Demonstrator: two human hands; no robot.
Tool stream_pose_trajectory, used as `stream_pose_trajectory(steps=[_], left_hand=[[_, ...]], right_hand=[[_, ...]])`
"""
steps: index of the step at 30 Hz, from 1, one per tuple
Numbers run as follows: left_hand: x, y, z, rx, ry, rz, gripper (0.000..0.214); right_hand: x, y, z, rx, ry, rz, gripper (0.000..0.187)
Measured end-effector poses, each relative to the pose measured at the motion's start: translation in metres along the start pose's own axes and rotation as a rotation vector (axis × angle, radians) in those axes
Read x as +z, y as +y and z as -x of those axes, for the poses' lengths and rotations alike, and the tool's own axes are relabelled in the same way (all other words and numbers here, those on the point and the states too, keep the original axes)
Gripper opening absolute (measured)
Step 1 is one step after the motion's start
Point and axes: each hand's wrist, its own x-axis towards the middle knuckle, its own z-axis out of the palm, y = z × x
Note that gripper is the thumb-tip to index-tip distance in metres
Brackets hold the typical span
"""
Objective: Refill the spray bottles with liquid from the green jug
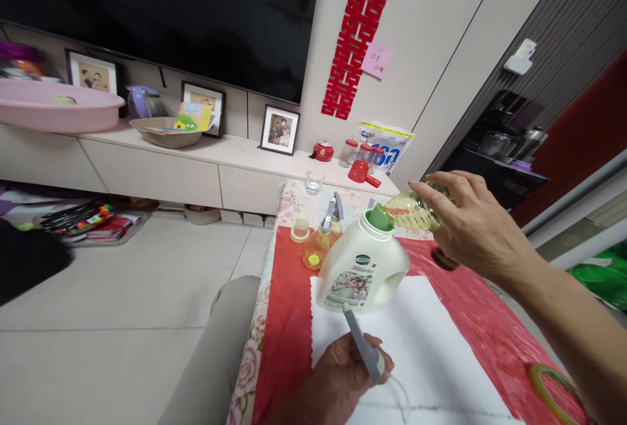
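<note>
**One jug, two hands clamped, one bottle tipped**

Take the jug as the centre of your clock. Nearest, at 6 o'clock, your left hand [337,373] is closed around one grey spray head [362,346], its clear tube trailing. One roll of tape [539,387] lies at 4 o'clock. One white sheet [416,327], over a red cover [284,320], lies under your one jug [362,275], which stands upright; its label seems to read "SilkGarden", with the badge above too blurred to make out. At 2 o'clock your right hand [470,216] is clamped on one clear bottle [414,209] of yellowish liquid, tipped so its mouth is at the green spout [379,217] in the jug's neck; you cannot tell whether they touch.

Two spray bottles [316,255] stand between 9 and 11, one cap [300,230] at 10, one glass dish [313,182] at 11.

Farther, on the cabinet at 12, you have one red scoop [360,172], three red-lidded jars [349,153] and one bag [385,141] marked "100"; three framed photos [280,130] run from 11 to 10. On the wall at 12 hang one red paper strip [360,36] of repeated characters and one pink note [376,61], its handwriting unclear.
</note>
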Motion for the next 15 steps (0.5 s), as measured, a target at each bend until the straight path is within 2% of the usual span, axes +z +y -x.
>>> stream_pose_trajectory(steps=[15], left_hand=[[0.0,-0.001,0.0,-0.024,0.023,0.023,0.042]], right_hand=[[-0.013,0.005,-0.011,-0.133,0.04,-0.006,0.066]])
